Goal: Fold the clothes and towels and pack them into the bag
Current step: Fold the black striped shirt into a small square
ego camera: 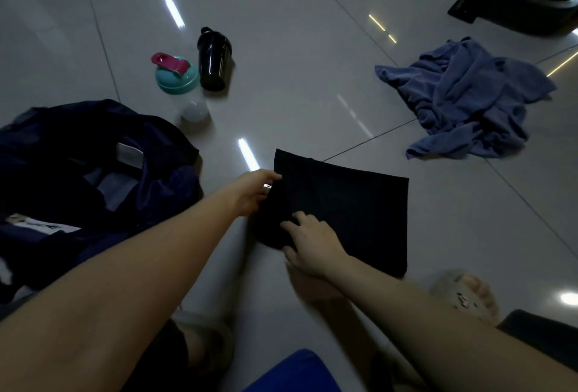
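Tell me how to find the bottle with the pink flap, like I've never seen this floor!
Start at the big dark bag on the left of the tiled floor. Just past its far edge are two bottles side by side. The teal bottle is the left one: teal lid, pink flap, clear body, while the black bottle beside it is dark all over.

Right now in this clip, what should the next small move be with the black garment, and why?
Probably lift the black garment and carry it left into the bag. It lies folded as a flat rectangle, the left hand pinches its left edge, the right hand rests on it, and the bag gapes open beside it.
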Tool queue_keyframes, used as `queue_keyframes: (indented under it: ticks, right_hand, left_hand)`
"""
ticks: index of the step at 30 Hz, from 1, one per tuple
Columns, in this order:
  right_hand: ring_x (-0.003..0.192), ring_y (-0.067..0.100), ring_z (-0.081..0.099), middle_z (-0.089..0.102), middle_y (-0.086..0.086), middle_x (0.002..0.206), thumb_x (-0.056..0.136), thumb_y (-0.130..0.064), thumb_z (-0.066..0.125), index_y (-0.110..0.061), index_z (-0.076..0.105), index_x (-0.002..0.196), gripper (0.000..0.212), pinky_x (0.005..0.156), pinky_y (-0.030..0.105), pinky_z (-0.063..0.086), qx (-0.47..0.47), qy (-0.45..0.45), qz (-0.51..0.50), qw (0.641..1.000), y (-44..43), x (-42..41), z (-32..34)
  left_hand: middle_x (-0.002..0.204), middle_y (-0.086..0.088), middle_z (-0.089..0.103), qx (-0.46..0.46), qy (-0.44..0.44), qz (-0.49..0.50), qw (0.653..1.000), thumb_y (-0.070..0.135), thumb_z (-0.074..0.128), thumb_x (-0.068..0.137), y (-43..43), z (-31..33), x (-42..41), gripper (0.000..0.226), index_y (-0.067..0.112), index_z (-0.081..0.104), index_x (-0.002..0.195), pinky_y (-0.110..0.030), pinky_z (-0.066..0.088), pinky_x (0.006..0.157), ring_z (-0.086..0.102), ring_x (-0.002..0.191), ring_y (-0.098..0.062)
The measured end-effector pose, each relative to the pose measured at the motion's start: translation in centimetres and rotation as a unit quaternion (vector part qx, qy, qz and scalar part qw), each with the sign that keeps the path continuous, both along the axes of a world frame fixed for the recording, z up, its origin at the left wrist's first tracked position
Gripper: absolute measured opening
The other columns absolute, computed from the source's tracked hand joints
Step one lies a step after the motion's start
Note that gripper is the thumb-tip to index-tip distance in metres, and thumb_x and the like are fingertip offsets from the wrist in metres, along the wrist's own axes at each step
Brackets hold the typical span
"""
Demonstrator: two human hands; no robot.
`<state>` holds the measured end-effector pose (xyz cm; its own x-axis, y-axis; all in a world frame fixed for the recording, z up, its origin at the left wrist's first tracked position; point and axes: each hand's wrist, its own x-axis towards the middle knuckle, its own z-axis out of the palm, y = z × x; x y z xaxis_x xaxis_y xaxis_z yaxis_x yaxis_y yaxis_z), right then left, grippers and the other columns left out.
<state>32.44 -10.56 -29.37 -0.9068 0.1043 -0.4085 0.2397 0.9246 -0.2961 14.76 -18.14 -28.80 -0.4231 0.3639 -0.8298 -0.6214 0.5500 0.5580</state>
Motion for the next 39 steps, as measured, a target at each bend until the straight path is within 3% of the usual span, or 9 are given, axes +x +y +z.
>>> queue_keyframes:
  ticks: [4,8,13,17,22,27,31,34,39]
  right_hand:
    - [0.124,0.030,0.050,0.048,0.008,0.140,0.096,-0.038,0.052,-0.018,0.040,0.148,0.056,0.096,0.046,0.048,-0.036,-0.007,-0.045,0.998,-0.8,-0.1,-0.5]
    - [0.103,0.026,0.062,0.062,0.003,0.115,0.093,-0.052,0.055,-0.018,0.053,0.124,0.046,0.080,0.040,0.053,-0.109,0.006,-0.155,0.982,0.2,-1.8,0.5]
    - [0.101,0.027,0.064,0.066,0.003,0.108,0.076,-0.082,0.056,-0.016,0.055,0.111,0.075,0.072,0.037,0.050,-0.117,-0.044,-0.242,0.962,-0.9,-4.5,1.3]
    - [0.095,0.028,0.066,0.069,0.004,0.099,0.079,-0.077,0.057,-0.016,0.061,0.097,0.063,0.070,0.035,0.050,-0.087,-0.021,-0.320,0.943,-1.2,-5.8,1.2]
    - [0.094,0.030,0.067,0.070,0.006,0.099,0.087,-0.062,0.059,-0.013,0.063,0.098,0.050,0.079,0.039,0.054,-0.076,-0.002,-0.390,0.918,-0.2,-5.8,0.6]
    - [0.082,0.028,0.066,0.066,0.003,0.082,0.085,-0.038,0.059,-0.018,0.054,0.075,0.023,0.077,0.041,0.055,-0.123,0.006,-0.392,0.912,0.9,-5.1,0.0]
    - [0.063,0.020,0.060,0.060,0.000,0.064,0.086,-0.033,0.064,-0.017,0.055,0.065,0.028,0.054,0.031,0.043,-0.187,0.002,-0.342,0.921,2.1,-4.4,0.6]
    - [0.062,0.024,0.064,0.067,0.007,0.068,0.080,-0.035,0.065,-0.009,0.063,0.070,0.028,0.053,0.038,0.048,-0.198,-0.011,-0.264,0.944,2.8,-3.9,1.2]
    - [0.062,0.021,0.061,0.064,0.001,0.066,0.077,-0.039,0.062,-0.014,0.062,0.074,0.026,0.055,0.032,0.046,-0.092,-0.004,-0.178,0.980,2.9,-3.9,2.6]
  left_hand:
    - [0.087,-0.007,0.066,0.001,-0.049,-0.026,0.998,0.040,0.057,0.095,-0.1,0.3,-1.8,0.040,0.007,0.058,0.119,-0.033,0.053,0.068,0.063,0.068,-0.022]
    - [0.077,-0.010,0.070,-0.002,-0.076,-0.078,0.994,0.037,0.050,0.098,0.1,1.1,-2.5,0.047,-0.002,0.056,0.123,-0.035,0.053,0.069,0.066,0.065,-0.023]
    - [0.111,-0.020,0.072,0.011,-0.099,-0.119,0.988,0.035,0.043,0.094,0.4,1.5,-3.0,0.055,-0.004,0.052,0.133,-0.039,0.053,0.082,0.071,0.091,-0.031]
    - [0.123,-0.021,0.069,0.004,-0.094,-0.149,0.984,0.039,0.037,0.095,0.5,1.8,-3.3,0.058,-0.004,0.057,0.129,-0.041,0.047,0.097,0.067,0.107,-0.033]
    - [0.117,-0.017,0.072,0.019,-0.100,-0.179,0.979,0.039,0.035,0.095,1.2,1.5,-3.3,0.059,-0.002,0.066,0.124,-0.037,0.048,0.088,0.068,0.090,-0.026]
    - [0.108,-0.014,0.075,0.023,-0.102,-0.180,0.978,0.054,0.047,0.097,1.8,1.0,-3.2,0.059,0.003,0.069,0.114,-0.036,0.050,0.085,0.070,0.093,-0.026]
    - [0.088,-0.010,0.066,-0.002,-0.057,-0.099,0.993,0.062,0.070,0.083,3.1,1.1,-2.0,0.060,0.005,0.064,0.102,-0.039,0.055,0.084,0.067,0.089,-0.030]
    - [0.094,-0.007,0.068,-0.029,0.033,-0.033,0.998,0.044,0.082,0.079,4.0,0.9,-1.7,0.044,0.011,0.066,0.103,-0.032,0.059,0.069,0.069,0.083,-0.023]
    - [0.088,-0.009,0.062,-0.086,0.102,-0.032,0.990,0.012,0.075,0.085,3.6,1.3,-3.1,0.020,0.009,0.059,0.097,-0.027,0.041,0.051,0.057,0.066,-0.018]
